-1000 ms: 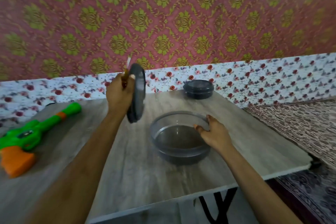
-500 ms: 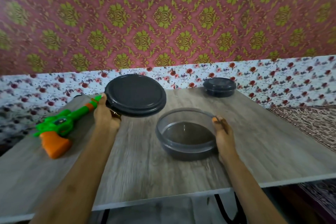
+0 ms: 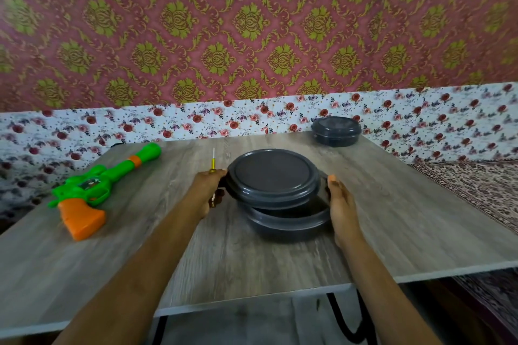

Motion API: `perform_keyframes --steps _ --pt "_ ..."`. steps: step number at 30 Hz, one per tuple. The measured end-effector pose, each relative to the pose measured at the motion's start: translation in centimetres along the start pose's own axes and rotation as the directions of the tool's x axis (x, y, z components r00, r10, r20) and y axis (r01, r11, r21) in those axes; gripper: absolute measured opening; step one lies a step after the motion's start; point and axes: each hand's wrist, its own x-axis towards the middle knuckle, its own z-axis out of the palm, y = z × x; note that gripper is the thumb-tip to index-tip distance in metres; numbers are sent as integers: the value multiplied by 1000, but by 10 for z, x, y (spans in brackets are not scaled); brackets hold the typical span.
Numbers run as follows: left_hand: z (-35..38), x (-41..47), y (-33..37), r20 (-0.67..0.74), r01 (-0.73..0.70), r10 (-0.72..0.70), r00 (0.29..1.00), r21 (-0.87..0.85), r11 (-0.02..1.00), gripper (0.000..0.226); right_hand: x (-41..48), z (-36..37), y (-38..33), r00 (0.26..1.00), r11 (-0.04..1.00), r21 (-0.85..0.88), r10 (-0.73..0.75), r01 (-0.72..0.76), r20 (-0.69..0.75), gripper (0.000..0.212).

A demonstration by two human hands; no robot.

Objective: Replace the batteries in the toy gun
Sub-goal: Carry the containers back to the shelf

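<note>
Your left hand (image 3: 207, 193) grips the lid (image 3: 273, 176) and screwdriver (image 3: 213, 161) over the bowl (image 3: 288, 224); your right hand (image 3: 340, 204) holds its side

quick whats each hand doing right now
Left hand: grips the lid and a screwdriver.
Right hand: holds the container.

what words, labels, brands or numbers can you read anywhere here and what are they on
None can be read.
Gun: a dark sticker on its green body, too blurred to read.
Lid, bowl, far box, screwdriver: no writing shows.
</note>
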Motion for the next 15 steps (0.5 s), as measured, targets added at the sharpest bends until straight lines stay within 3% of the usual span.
perform_keyframes --steps 4,9,15 --pt "3 -7 1 72 -96 84 994 177 980 16 3 0 4 1000 1000 5 20 -20 7 80" --pt "5 -11 -2 113 -128 98 989 298 946 13 4 -1 2 999 999 44 26 -27 28 56" --pt "9 -10 -5 164 -145 97 982 312 939 36 13 -7 8 993 991 89 93 -100 76 71"
